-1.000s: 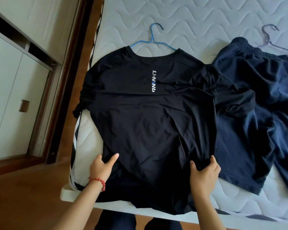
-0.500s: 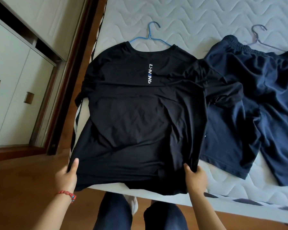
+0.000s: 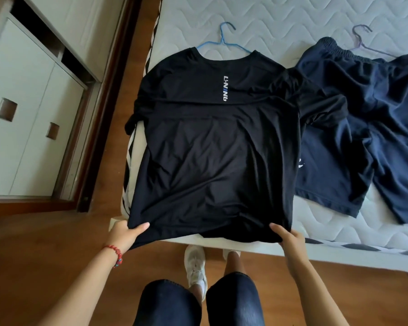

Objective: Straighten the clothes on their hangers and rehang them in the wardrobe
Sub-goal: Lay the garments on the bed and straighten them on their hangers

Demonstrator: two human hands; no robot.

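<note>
My left hand [image 3: 127,234] grips the lower left corner of the black T-shirt [image 3: 212,147], thumb lying on top of the cloth, remaining fingers tucked beneath the hem. A red bead bracelet [image 3: 115,254] sits on that wrist. My right hand [image 3: 290,238] grips the lower right corner of the same hem, thumb on top, fingers curled under. The hem is stretched taut between the two hands and hangs over the near edge of the mattress [image 3: 339,222].

Beyond both hands the T-shirt lies flat, back side up, with white vertical lettering [image 3: 225,88] below the collar. A blue hanger [image 3: 224,42] is inside the neck, its hook pointing away from me.

Beyond and to the right of my right hand, navy shorts [image 3: 368,128] lie on the mattress, partly under the T-shirt's right sleeve. A purple hanger [image 3: 363,41] lies at their waistband.

Left of my left hand: wood floor [image 3: 33,255], then the white wardrobe doors [image 3: 21,114]. Below the hands, my white shoes [image 3: 194,262].
</note>
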